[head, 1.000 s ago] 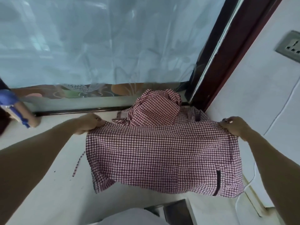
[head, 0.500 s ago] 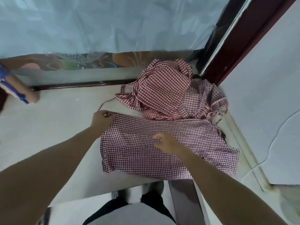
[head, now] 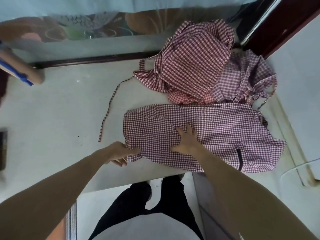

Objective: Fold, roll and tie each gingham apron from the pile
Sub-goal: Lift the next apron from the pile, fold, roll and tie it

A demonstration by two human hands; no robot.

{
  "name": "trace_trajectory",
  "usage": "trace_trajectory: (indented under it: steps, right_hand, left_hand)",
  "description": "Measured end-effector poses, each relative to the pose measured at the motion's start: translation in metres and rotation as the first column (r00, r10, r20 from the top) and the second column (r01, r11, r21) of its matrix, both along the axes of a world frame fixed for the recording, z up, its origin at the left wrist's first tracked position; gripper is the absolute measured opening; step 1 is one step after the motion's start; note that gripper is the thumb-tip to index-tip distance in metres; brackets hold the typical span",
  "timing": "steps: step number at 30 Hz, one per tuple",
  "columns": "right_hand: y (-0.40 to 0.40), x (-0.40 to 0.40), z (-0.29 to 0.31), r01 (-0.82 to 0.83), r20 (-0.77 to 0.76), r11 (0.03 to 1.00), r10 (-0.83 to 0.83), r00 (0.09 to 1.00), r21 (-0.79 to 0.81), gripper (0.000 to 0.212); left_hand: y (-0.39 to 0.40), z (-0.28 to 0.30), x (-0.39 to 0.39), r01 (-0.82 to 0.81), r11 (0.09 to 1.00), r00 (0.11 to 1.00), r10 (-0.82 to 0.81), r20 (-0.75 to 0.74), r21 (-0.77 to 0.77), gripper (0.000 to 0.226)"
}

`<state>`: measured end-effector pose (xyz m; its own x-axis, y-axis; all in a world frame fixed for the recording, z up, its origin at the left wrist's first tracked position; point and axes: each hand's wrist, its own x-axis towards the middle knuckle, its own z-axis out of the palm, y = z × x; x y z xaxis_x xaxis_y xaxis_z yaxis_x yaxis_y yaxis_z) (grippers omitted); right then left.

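"Where's the one being worked on?"

"That apron [head: 199, 134], spread near the front edge of the pale table [head: 57, 118], just in front of the pile [head: 195, 64] heaped at the far right corner. One long tie [head: 108, 110] trails off to its left."

"And the hands?"

"The right hand [head: 187, 141] lies flat on the middle of the cloth, fingers spread and straight, pressing it down. The left hand [head: 119, 153] is at the near left corner; thumb and fingers seem to pinch the hem there, though the blur makes it hard to be sure."

"So it's the fold?"

"I'd say so: flattening before folding. To do it well, I'd keep that right palm as an anchor and draw the left corner taut so the ripple near the palm goes out. The right end is rumpled and hangs over the table edge; that wants squaring first, or the roll will come out lopsided."

"And the tie?"

"Leave it lying free to the left, not folded inside."
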<state>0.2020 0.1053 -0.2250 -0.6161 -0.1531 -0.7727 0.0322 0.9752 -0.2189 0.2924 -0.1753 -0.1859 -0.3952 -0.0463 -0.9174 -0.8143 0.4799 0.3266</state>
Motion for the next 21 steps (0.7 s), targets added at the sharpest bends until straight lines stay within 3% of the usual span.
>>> trace_trajectory:
  steps: [4,6,9,12,16,21]
  right_hand:
    - [-0.005,0.010,-0.004,0.017,-0.025,0.999,-0.016,1.000,0.047,0.118]
    - [-0.006,0.014,-0.007,0.025,-0.039,0.998,-0.023,0.999,0.056,0.122]
    - [-0.009,0.020,-0.007,0.019,-0.055,0.998,-0.015,0.998,0.061,0.125]
    - [-0.009,0.018,-0.006,0.056,-0.051,0.998,-0.054,0.997,0.032,0.125]
    - [-0.007,0.018,0.000,-0.014,-0.038,0.996,0.017,0.999,0.084,0.135]
    - [0.001,0.023,-0.001,-0.133,-0.013,0.978,0.137,0.991,0.164,0.154]
  left_hand:
    - [0.018,-0.004,0.011,0.096,0.995,0.975,-0.094,-0.201,-0.001,0.017]
    - [0.020,-0.001,0.011,0.097,0.995,0.960,-0.104,-0.258,-0.038,0.026]
    - [0.007,0.001,0.011,-0.049,0.995,0.877,-0.001,-0.481,-0.091,0.035]
    - [-0.010,0.012,0.003,-0.174,0.985,0.795,0.149,-0.588,0.014,0.021]
    - [-0.004,0.006,0.007,-0.120,0.993,0.858,0.102,-0.503,-0.003,0.039]
    - [-0.016,-0.024,0.035,0.122,0.979,0.984,-0.141,-0.110,-0.163,0.050]
